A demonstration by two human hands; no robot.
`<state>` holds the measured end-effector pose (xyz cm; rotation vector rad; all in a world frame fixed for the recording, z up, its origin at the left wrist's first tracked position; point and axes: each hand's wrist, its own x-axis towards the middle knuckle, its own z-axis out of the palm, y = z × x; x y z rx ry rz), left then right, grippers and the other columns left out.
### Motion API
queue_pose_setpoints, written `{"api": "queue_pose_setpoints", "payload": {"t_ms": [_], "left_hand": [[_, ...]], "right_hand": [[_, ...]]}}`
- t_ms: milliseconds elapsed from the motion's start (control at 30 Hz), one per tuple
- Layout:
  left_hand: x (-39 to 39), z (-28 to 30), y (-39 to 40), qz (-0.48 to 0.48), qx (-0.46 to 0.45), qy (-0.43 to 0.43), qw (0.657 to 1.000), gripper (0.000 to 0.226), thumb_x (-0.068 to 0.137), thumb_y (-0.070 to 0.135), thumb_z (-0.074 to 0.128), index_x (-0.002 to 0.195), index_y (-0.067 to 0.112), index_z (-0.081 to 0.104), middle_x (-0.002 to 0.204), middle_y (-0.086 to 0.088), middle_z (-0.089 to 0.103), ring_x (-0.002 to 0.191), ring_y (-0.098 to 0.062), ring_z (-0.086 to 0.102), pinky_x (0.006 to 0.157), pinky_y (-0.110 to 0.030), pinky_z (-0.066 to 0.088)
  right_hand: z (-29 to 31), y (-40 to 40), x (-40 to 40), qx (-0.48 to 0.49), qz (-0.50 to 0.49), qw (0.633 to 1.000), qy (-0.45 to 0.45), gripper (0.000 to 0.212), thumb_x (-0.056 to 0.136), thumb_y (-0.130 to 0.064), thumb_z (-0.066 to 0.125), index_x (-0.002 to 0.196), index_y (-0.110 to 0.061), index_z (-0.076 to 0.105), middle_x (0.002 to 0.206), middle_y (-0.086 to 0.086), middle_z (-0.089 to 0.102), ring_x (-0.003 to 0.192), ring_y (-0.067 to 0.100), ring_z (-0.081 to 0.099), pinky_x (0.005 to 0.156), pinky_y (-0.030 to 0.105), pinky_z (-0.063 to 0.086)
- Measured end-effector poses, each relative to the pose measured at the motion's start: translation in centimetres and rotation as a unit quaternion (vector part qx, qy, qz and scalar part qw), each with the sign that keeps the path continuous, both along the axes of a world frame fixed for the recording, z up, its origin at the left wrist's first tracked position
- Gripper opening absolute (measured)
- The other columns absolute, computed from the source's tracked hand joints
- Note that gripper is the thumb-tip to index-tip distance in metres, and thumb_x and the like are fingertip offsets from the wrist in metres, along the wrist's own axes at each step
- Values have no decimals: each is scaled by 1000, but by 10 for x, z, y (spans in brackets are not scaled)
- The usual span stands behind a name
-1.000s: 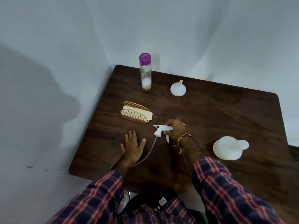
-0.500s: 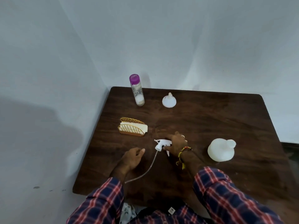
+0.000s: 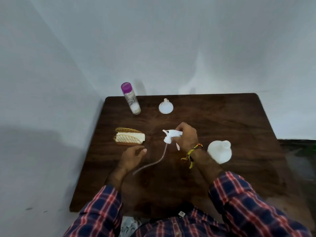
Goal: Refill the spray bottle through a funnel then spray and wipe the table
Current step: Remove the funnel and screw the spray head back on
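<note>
Right now the right hand [image 3: 187,139] grips the white spray head [image 3: 171,135] near table [image 3: 222,117] centre, fingers curled round its body, nozzle pointing left; its dip tube [image 3: 157,162] trails down-left toward the near edge. Left hand [image 3: 132,157] hovers just left of the tube, fingers loosely curled, holding nothing. White spray bottle [image 3: 219,151] sits just right of the right wrist. Funnel [image 3: 165,106] lies far-centre, mouth down; purple-capped bottle [image 3: 130,98] stands at far-left corner. Napkin holder [image 3: 129,138] w/ napkins sits left.
</note>
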<state>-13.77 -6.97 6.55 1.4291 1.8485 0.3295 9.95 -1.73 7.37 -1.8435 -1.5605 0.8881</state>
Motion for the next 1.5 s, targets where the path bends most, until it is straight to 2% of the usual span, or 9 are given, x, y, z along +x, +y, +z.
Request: {"api": "queue_pose_setpoints", "payload": {"t_ms": [67,233,367,533,700,900,1167,1400,1500], "left_hand": [[15,13,8,-17,21,-67,997,33,90,27,68,121,15,68,114,1,71,107,-10,66,98,-25,48],[85,42,22,-89,48,-173,980,40,86,18,73,125,17,65,111,3,72,101,-2,67,92,-26,55],[158,63,27,-159,107,-188,963,36,83,15,76,119,18,70,93,9,74,87,1,69,86,-23,56],[217,69,30,-154,166,-144,963,39,76,20,82,113,24,67,86,8,68,76,-6,64,69,-19,55],[246,54,32,-209,136,-81,965,40,81,21,78,120,17,69,91,4,70,78,-6,62,73,-18,54],[270,49,35,-155,146,-57,975,47,82,15,77,127,15,62,91,2,66,81,-9,62,73,-19,52],[284,39,36,-118,86,-125,981,23,82,9,76,104,10,76,99,-1,75,92,-11,69,88,-30,57],[285,25,33,-74,23,-184,980,24,74,7,83,96,13,78,92,2,76,88,-11,69,84,-30,59],[284,26,36,-65,-6,-186,980,20,74,8,83,93,14,78,91,1,75,88,-14,68,69,-29,58]], "right_hand": [[37,-8,27,64,-40,996,48,28,64,-13,83,86,-13,65,81,-5,64,73,12,59,56,12,42],[109,-41,116,180,-101,972,113,28,71,-14,84,88,-16,63,75,-1,66,62,14,61,55,27,50],[150,-67,175,221,-136,960,108,27,73,-10,84,90,-9,63,79,2,65,63,5,57,56,17,49],[162,-85,225,253,-167,942,141,26,74,-9,84,88,-13,63,79,12,67,58,20,61,56,32,52],[164,-97,250,265,-164,938,151,28,75,-8,83,92,-6,61,81,18,67,55,26,62,54,31,52],[169,-101,263,273,-161,935,159,26,75,-4,82,92,-5,62,80,14,68,57,21,60,52,22,48],[171,-100,272,272,-164,934,165,25,75,-5,81,92,-9,63,81,6,68,62,14,62,57,22,50],[164,-98,271,269,-154,937,159,25,75,-9,83,90,-13,63,85,12,68,69,26,64,62,32,53],[166,-98,269,268,-149,937,170,24,75,-7,82,89,-12,63,83,13,68,65,24,62,59,32,52]]}}
